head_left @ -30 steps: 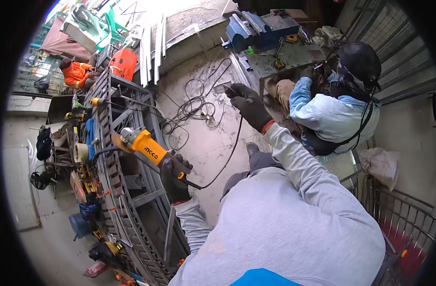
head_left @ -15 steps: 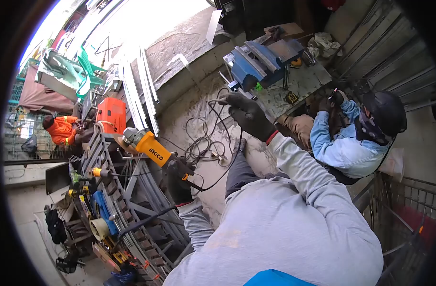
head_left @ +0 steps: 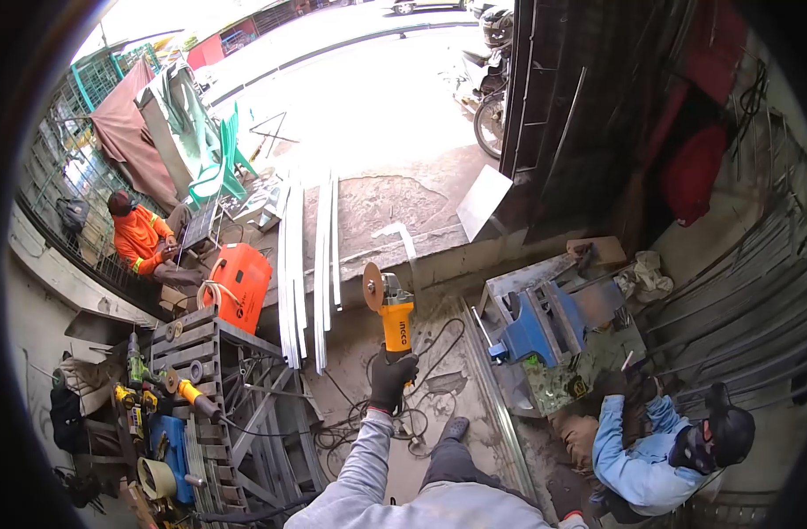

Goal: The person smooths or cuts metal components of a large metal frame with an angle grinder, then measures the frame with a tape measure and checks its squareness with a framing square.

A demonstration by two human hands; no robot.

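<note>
My left hand (head_left: 391, 381), in a dark glove, is closed around the body of a yellow angle grinder (head_left: 396, 324). The grinder points away from me, over the floor, and its brown disc (head_left: 373, 286) faces left. A black power cord (head_left: 461, 331) loops beside it and lies coiled on the floor below. My right hand (head_left: 564, 492), also gloved, hangs low at the right, near my leg and the seated co-worker; its fingers are too dark to make out.
A blue bench vise (head_left: 545, 326) sits on a workbench (head_left: 597, 370) at right, beside a co-worker in a blue shirt (head_left: 650, 458). Long metal bars (head_left: 322, 264) lie ahead. At left are an orange machine (head_left: 240, 286), a slatted metal rack (head_left: 201, 353) with tools, and a person in orange (head_left: 143, 238).
The view has swung up and leftward. My left hand has brought the grinder forward, turning it to point away. My right hand has left the cord and dropped to my side.
</note>
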